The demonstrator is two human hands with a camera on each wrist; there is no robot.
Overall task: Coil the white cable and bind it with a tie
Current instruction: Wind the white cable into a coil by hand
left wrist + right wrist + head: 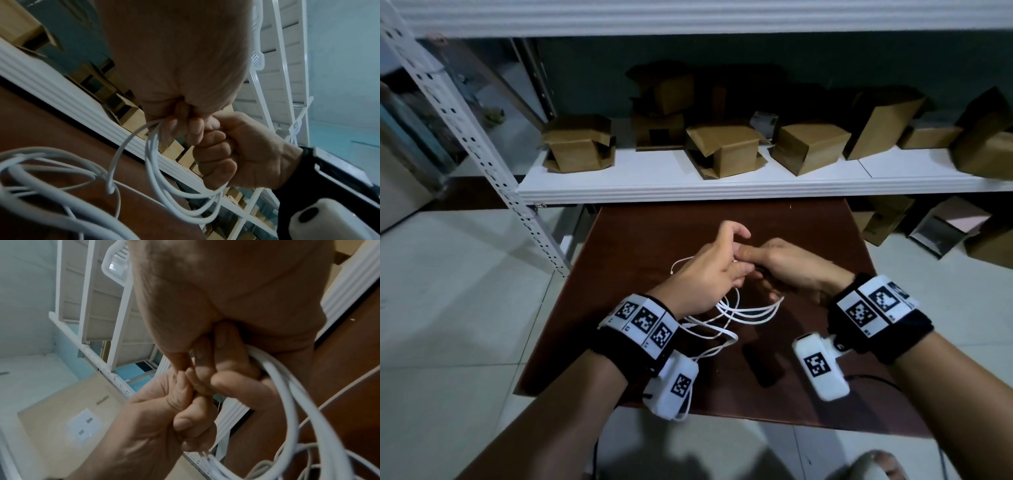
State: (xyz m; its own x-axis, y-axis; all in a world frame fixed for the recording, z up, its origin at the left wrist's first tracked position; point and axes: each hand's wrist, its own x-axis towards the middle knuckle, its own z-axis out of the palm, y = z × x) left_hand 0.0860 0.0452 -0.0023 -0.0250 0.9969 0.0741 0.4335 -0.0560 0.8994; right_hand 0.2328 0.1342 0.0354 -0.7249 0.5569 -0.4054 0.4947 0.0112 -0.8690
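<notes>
While several loops of the white cable (pixel 748 310) already hang gathered above the brown table (pixel 808 233), the left hand (pixel 705 274) and right hand (pixel 796 265) both clench the bundle; loose slack trails below; coiling looks unfinished, no tie visible.

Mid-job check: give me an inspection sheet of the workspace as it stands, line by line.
Surface: dark brown table, with cable loops lying on it.
Job's things: white cable partly coiled, several loops gathered between both hands; tie not identifiable.
Clutter: a dark object lies on the table near the loops.
Grippers: left hand and right hand both grip the cable bundle, fingers curled, knuckles meeting.
Cables: loose end hangs free; more loops trail toward the left wrist.
Surroundings: white shelf with cardboard boxes; tiled floor.
</notes>
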